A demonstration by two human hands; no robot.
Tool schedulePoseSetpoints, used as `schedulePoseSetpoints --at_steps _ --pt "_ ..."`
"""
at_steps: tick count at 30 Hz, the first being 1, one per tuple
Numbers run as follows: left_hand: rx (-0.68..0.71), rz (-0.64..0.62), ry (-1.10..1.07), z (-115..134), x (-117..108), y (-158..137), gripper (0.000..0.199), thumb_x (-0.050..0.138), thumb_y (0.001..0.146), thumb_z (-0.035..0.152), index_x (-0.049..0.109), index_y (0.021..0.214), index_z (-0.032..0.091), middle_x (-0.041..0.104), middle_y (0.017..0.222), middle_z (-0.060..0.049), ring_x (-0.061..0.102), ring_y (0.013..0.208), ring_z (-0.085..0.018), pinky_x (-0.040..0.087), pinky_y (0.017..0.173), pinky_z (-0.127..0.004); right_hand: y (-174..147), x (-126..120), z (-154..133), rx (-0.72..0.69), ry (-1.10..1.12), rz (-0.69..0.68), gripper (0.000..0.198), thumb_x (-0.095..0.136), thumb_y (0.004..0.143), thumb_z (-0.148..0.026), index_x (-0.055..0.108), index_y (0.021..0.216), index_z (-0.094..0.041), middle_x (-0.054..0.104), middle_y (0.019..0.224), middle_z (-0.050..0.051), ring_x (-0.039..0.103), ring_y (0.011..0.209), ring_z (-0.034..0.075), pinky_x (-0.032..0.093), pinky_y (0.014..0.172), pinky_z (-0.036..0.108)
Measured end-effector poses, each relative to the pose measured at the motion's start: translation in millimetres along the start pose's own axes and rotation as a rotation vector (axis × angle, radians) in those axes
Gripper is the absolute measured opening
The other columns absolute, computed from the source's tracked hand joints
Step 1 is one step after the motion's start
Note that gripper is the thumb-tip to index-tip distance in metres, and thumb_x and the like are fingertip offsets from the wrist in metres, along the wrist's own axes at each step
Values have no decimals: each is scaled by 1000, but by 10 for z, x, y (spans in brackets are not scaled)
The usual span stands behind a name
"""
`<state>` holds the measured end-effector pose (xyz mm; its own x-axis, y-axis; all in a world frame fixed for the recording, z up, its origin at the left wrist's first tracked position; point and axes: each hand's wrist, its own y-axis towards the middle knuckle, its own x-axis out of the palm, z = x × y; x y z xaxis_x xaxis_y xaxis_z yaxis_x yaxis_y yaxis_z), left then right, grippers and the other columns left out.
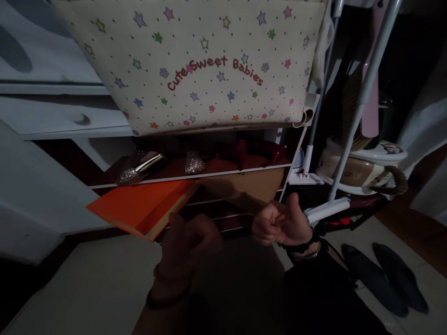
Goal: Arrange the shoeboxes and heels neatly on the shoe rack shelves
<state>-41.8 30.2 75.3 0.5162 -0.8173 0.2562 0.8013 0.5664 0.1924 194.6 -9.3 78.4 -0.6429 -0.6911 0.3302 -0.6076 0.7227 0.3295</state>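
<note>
My left hand is in deep shadow at the lower middle, its fingers curled in, with a band on the wrist. Just beyond it, an orange box sticks out at a slant from the rack's lower level; I see no clear contact. To the right, my right hand is closed with the thumb pointing up and wears dark wristbands. It is in front of a brown cardboard box on the same lower level. Nothing shows in the fingers of either hand.
Glittery shoes and dark red heels sit on the upper shelf. A star-print fabric cover hangs above. On the right are a mop pole, a stacked stool-like item and dark slippers on the tiles.
</note>
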Motion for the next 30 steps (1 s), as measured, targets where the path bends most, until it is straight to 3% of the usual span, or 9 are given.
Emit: schedulePoseSetpoints --at_steps 4,9,12,21,30 --pt "14 -169 -63 -212 5 10 88 15 75 105 30 46 23 21 38 1 21 37 -10 16 45 -30 84 -64 266 22 141 -198 92 6 61 -112 39 53 -26 27 44 -8 23 40 7 19 39 25" --pt "125 -283 -81 -291 -46 15 89 5 66 106 31 48 23 23 38 1 19 36 -9 14 41 -29 186 -83 481 33 194 -317 91 2 60 -110 37 52 -27 24 42 -9 22 38 7 18 38 25" --pt "118 -313 -66 -272 -35 10 89 2 64 106 31 49 23 23 37 1 21 35 -9 14 40 -28 175 -79 479 17 216 -372 90 4 61 -109 38 55 -26 26 43 -9 22 38 6 17 37 24" --pt "116 -320 -67 -284 -53 -32 89 2 66 105 30 48 22 21 38 2 21 35 -9 15 41 -28 137 -101 456 -32 254 -401 88 7 67 -106 39 58 -24 29 49 -9 20 39 5 15 37 22" --pt "117 -281 -73 -298 -37 -43 88 4 69 104 30 48 22 22 38 1 22 35 -9 14 41 -28 101 -137 480 13 243 -357 90 5 63 -108 39 57 -24 29 48 -9 20 40 5 16 38 23"
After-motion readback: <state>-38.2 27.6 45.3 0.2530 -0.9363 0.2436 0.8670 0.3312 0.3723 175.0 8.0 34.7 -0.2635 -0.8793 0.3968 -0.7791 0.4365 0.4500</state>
